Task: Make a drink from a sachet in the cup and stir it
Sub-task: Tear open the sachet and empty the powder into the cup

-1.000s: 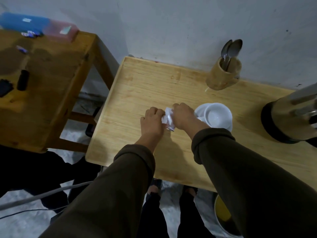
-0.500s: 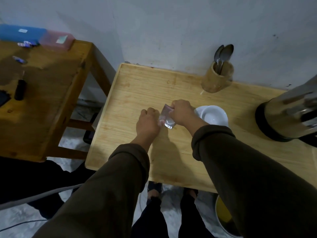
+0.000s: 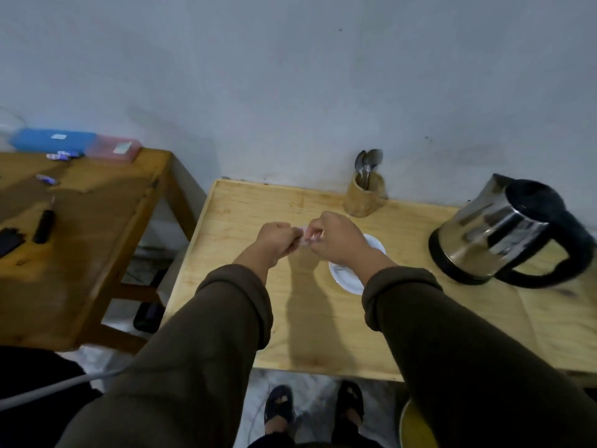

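Both my hands are raised over the middle of the light wooden table [image 3: 245, 218]. A small pale sachet [image 3: 303, 235] is pinched between them, mostly hidden by the fingers. My left hand [image 3: 274, 240] grips its left end and my right hand [image 3: 336, 244] grips its right end. Under my right wrist lies a white saucer [image 3: 347, 279]; the cup on it is hidden by my right hand and forearm. Spoons [image 3: 368, 164] stand in a wooden holder [image 3: 365, 198] at the back by the wall.
A steel electric kettle [image 3: 497, 231] with a black handle stands at the right of the table. A darker wooden table [image 3: 97, 237] on the left carries blue and pink boxes and small dark items. A yellow bin [image 3: 416, 428] sits on the floor by my feet.
The camera has tilted up, so the kettle and more wall show. My hands have lifted the sachet off the table, and my right hand now covers the cup.
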A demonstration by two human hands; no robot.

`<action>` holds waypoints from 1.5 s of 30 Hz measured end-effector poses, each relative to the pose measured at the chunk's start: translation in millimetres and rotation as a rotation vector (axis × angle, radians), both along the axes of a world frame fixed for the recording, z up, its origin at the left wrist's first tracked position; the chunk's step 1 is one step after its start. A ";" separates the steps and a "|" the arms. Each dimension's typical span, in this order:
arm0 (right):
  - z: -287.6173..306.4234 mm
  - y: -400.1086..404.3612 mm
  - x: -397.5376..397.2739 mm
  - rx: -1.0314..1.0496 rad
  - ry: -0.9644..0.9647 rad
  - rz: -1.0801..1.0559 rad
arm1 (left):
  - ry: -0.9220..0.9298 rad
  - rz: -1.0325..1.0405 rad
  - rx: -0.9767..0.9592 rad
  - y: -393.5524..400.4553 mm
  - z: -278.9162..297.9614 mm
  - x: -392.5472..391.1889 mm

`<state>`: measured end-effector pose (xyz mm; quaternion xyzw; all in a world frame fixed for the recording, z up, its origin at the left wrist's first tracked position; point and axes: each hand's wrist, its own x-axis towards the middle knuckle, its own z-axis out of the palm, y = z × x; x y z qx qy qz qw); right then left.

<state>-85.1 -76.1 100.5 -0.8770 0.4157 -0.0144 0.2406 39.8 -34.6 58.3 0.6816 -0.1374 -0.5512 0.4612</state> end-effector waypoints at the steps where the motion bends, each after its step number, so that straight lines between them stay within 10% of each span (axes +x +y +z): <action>1: 4.6 0.8 -4.1 0.008 0.008 0.005 | -0.058 -0.028 -0.001 -0.9 3.6 -0.1; 11: 44.8 -24.3 -37.7 -0.084 -0.093 -0.181 | -0.385 -0.246 -0.233 -2.9 43.4 -22.7; 45: 78.1 -58.0 -90.9 -0.204 -0.192 0.123 | -0.035 -0.103 -0.243 -36.0 70.2 -112.7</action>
